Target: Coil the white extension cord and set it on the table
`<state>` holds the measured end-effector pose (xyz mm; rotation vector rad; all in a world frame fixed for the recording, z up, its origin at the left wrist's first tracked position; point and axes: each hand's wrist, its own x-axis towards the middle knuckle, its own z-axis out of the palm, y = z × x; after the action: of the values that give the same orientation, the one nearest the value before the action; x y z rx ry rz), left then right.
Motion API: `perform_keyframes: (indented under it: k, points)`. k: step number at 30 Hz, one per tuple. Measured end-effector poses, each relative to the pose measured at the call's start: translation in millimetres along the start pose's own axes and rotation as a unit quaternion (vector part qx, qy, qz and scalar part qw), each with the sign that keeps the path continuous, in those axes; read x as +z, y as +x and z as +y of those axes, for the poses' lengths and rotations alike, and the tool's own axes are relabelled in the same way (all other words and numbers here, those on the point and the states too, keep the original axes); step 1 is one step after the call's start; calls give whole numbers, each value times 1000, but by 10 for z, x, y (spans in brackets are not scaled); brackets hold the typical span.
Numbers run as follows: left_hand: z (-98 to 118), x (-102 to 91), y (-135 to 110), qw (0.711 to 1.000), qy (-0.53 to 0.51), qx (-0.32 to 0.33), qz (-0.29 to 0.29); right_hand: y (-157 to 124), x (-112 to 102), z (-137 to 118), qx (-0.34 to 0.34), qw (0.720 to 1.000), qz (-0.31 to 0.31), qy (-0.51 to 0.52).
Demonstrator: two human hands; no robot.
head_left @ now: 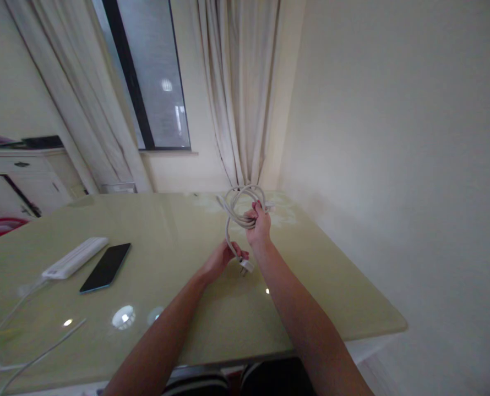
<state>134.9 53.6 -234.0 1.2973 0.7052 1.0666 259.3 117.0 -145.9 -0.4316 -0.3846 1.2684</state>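
My right hand (260, 224) is closed around a coiled whitish power cord (228, 208), holding its loops up over the far part of the table. Lower and to the left, my left hand (224, 257) grips the cord's hanging end close to the plug (247, 266). The plug's metal prongs point down toward the tabletop. A pale piece shows just right of my right hand, too blurred to name.
A white power strip (75, 258) and a dark phone (106, 268) lie on the pale green table (170, 220) at the left. A thin white cable (42, 357) curves near the front left. Walls and curtains (243, 88) stand behind and right.
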Motion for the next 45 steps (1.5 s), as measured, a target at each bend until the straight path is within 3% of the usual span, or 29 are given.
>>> perform_keyframes:
  k: [4,6,9,12,15,21,23,26,30,35,41,45]
  points:
    - [112,15,-42,983,-175,-56,15,142,87,-243,-61,997,18,39]
    - [162,-28,-40,983,-166,-43,62,205,124,-359,-80,997,5,24]
    - [253,-76,17,989,-49,25,140,253,169,-449,-63,998,-24,-13]
    - [394,-70,144,980,63,92,162,238,196,-396,9,997,-50,-57]
    - [570,-34,305,971,96,132,177,184,205,-246,48,990,-85,-107]
    - [854,39,602,960,-61,130,238,136,296,-50,19,984,-138,-109]
    - [919,31,668,959,-124,116,229,156,340,-47,-3,984,-139,-112]
    - [969,-39,697,968,-184,81,153,213,344,-72,-24,983,-130,-124]
    - [902,-137,661,983,-167,52,59,323,251,-156,-22,982,-97,-163]
    - [789,-40,731,987,-110,64,101,366,233,-298,-9,969,-101,-226]
    - [820,182,878,938,-237,98,234,324,292,-325,-27,960,-114,-254]
    - [816,209,869,952,-223,97,188,292,287,-308,-1,942,-158,-295]
